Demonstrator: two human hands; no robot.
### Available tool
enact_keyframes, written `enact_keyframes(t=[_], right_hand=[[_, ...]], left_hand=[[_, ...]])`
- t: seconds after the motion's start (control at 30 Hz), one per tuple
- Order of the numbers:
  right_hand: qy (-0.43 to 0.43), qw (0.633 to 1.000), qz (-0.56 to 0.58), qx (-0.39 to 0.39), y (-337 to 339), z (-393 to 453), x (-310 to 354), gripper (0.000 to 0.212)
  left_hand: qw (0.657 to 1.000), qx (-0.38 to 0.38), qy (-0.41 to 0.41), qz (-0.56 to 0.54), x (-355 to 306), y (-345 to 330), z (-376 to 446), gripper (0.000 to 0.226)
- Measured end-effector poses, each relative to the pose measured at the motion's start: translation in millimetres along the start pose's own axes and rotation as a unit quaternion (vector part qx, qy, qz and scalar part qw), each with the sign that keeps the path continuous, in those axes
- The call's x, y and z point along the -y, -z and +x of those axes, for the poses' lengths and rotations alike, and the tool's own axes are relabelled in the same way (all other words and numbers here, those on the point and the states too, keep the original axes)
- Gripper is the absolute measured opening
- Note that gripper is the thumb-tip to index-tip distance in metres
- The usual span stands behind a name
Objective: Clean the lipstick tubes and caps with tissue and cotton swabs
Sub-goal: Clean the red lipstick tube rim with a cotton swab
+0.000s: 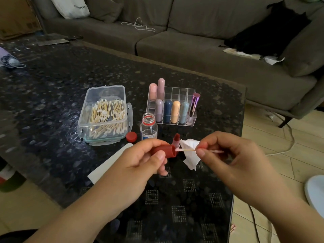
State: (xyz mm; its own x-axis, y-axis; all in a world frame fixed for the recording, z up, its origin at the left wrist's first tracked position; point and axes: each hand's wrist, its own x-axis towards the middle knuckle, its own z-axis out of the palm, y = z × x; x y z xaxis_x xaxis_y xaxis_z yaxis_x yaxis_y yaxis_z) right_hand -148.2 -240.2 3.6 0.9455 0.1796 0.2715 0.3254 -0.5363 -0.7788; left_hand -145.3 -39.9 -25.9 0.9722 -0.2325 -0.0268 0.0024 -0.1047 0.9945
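The red lipstick cap is gripped sideways by the left hand, mouth at three o'clock; the cotton swab, pinched with tissue by the right hand, is best twirled gently inside.

Only faint dark lettering, apparently "STARBUCKS", can be made out on the white bag on the sofa, while print on the small bottle's label, the peach lipstick tube and the cardboard box is too blurred to be read.
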Motion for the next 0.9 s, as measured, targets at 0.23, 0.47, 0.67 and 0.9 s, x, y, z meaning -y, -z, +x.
enact_keyframes(t=[0.23, 0.47, 0.67, 0.9], right_hand=[[0.048, 0.998, -0.028, -0.018, -4.4, 0.9, 0.3, 0.004], [0.107, 0.989, -0.098, 0.000, -6.2, 0.0, 0.6, 0.006], [0.137, 0.984, -0.111, -0.012, -3.6, 1.0, 0.8, 0.013], [0.160, 0.980, -0.117, 0.013, -3.6, -0.6, 2.3, 0.013]], left_hand=[[0.999, 0.007, 0.001, -0.046, -0.7, 3.1, -1.6, 0.025], [0.997, 0.010, -0.012, -0.071, 0.7, 0.9, -1.5, 0.022], [0.997, 0.041, -0.005, -0.062, 0.7, -0.9, -1.2, 0.024], [0.996, 0.030, -0.004, -0.081, 0.0, -1.8, -0.7, 0.024]])
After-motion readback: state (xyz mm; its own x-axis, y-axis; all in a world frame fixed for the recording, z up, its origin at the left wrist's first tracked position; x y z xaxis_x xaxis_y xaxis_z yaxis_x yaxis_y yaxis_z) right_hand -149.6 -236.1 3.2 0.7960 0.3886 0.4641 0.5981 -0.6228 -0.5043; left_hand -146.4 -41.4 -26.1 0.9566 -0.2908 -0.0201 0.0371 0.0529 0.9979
